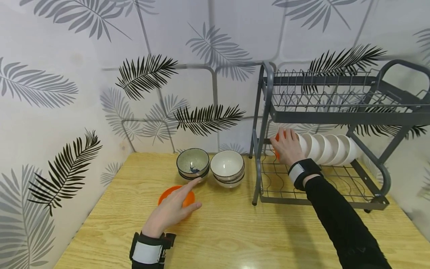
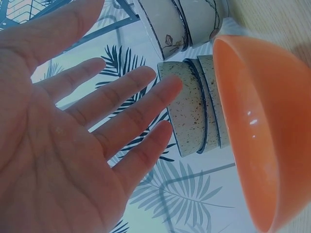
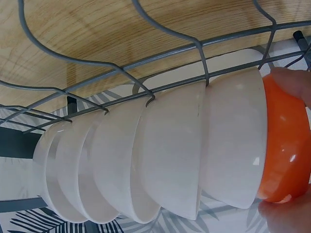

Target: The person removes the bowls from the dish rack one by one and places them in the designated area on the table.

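On the lower tier of the dark metal dish rack (image 1: 322, 118), my right hand (image 1: 289, 150) grips an orange bowl (image 3: 286, 141) by its edges, thumb on one side and fingers on the other. The bowl stands on its side at the left end of a row of several white bowls (image 3: 170, 150), facing the nearest of them. My left hand (image 1: 172, 210) hovers with spread, straight fingers over a second orange bowl (image 1: 165, 194) on the table. In the left wrist view its palm is bare, and that orange bowl (image 2: 286, 126) is apart from the fingers.
Speckled green bowls (image 1: 192, 160) are stacked at the table's back, beside a stack of white dark-rimmed bowls (image 1: 227, 164). The rack's upper tier (image 1: 336, 99) overhangs my right hand. A leaf-patterned wall covering (image 1: 208, 45) lies behind the wooden table (image 1: 228, 231).
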The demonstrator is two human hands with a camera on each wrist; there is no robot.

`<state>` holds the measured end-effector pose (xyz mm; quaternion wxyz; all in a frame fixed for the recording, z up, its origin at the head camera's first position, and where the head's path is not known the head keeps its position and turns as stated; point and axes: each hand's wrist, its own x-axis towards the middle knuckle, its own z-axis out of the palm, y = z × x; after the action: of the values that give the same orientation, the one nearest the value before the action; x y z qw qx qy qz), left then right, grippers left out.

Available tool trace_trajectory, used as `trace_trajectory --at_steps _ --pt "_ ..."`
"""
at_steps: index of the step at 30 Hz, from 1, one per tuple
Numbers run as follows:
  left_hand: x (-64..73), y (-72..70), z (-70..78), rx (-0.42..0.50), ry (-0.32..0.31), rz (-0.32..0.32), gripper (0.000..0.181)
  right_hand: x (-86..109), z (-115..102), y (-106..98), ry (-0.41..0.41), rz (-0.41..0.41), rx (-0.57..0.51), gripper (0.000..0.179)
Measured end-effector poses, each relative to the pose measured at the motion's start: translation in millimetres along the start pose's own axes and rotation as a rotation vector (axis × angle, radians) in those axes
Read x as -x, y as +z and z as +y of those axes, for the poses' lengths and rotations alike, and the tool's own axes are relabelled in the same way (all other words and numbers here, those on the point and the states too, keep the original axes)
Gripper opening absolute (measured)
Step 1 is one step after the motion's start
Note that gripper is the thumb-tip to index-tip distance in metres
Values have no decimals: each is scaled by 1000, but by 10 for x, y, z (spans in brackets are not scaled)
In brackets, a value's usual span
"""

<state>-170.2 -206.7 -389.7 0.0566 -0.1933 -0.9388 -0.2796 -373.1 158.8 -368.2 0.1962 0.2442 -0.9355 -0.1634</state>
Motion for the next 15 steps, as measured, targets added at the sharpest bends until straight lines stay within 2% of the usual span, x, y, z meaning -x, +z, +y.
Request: trace_trajectory --at_steps 5,8,15 --pt "2 -8 17 -5 -6 -2 72 -16 10 -26 11 48 17 69" --pt "3 -7 21 1 -12 -6 71 -24 11 -54 19 50 -2 72" --pt "5 -10 28 2 -17 -10 71 -10 21 -132 66 10 -202 76"
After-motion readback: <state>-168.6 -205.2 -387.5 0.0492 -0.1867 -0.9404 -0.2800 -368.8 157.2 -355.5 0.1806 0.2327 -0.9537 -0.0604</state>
